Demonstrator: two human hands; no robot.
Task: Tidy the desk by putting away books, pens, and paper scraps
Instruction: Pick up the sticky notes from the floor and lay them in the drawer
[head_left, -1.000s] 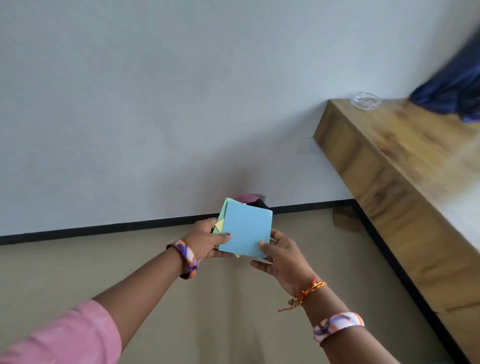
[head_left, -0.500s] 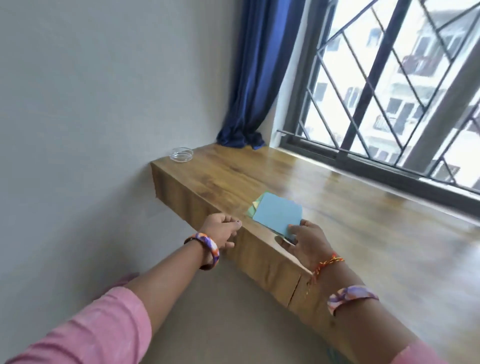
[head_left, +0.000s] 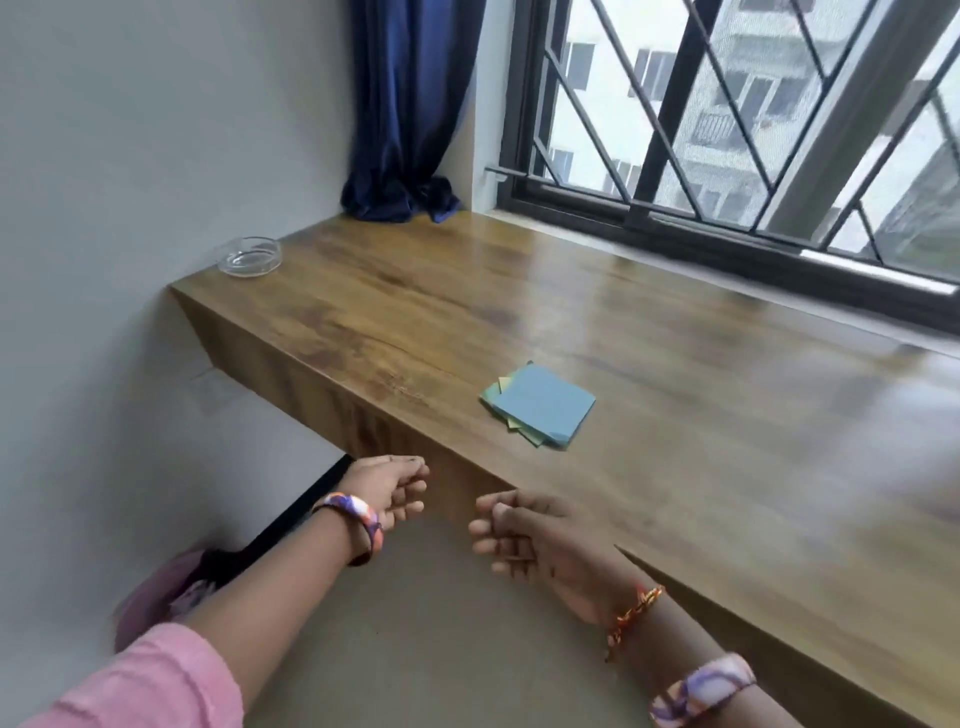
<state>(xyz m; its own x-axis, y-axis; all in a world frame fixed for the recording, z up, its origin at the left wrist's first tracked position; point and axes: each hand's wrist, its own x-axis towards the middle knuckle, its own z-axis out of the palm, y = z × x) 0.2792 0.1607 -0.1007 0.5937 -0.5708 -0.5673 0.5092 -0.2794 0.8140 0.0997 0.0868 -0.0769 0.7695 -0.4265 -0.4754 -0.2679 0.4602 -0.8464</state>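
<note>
A small stack of paper squares (head_left: 540, 405), blue on top with green and yellow corners showing underneath, lies flat on the wooden desk (head_left: 675, 467) near its front edge. My left hand (head_left: 387, 488) hangs below the desk's front edge, fingers loosely curled and holding nothing. My right hand (head_left: 524, 540) is also in front of the desk edge, below the stack, fingers loosely curled and empty. Neither hand touches the paper.
A clear glass dish (head_left: 249, 255) sits at the desk's far left corner by the wall. A dark blue curtain (head_left: 405, 104) hangs down onto the back of the desk beside a barred window (head_left: 727, 130). A pink and black object (head_left: 171, 582) lies on the floor at lower left.
The paper stack went from both hands onto the desk. My right hand let go of it and both hands have drawn back below the desk's front edge.
</note>
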